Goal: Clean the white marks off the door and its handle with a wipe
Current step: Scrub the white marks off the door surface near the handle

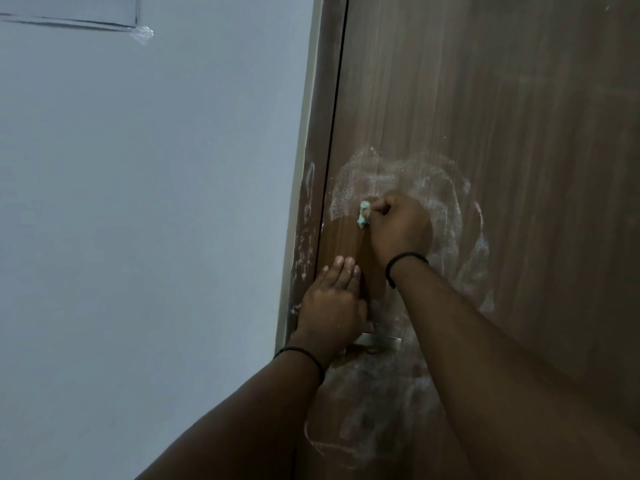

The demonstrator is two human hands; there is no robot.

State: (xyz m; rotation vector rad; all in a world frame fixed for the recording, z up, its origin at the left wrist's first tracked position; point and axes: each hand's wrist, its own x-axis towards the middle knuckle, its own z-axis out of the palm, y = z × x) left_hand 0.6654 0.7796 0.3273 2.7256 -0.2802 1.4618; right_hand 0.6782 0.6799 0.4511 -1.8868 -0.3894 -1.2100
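A brown wood-grain door (485, 98) fills the right side, smeared with white marks (450, 202) in a wide ring around my hands. My right hand (398, 230) is closed on a crumpled pale blue-green wipe (363, 214) and presses it against the door. Just left of it lies a darker, clean patch of wood (343, 240). My left hand (332, 299) rests flat on the door below that patch, fingers together, holding nothing. The metal door handle (377, 342) shows partly between my two wrists, mostly hidden by my left hand.
The brown door frame (308, 216) left of the door carries white streaks too. A plain grey-white wall (138, 202) takes up the left half. More white smears (374, 417) spread on the door below the handle.
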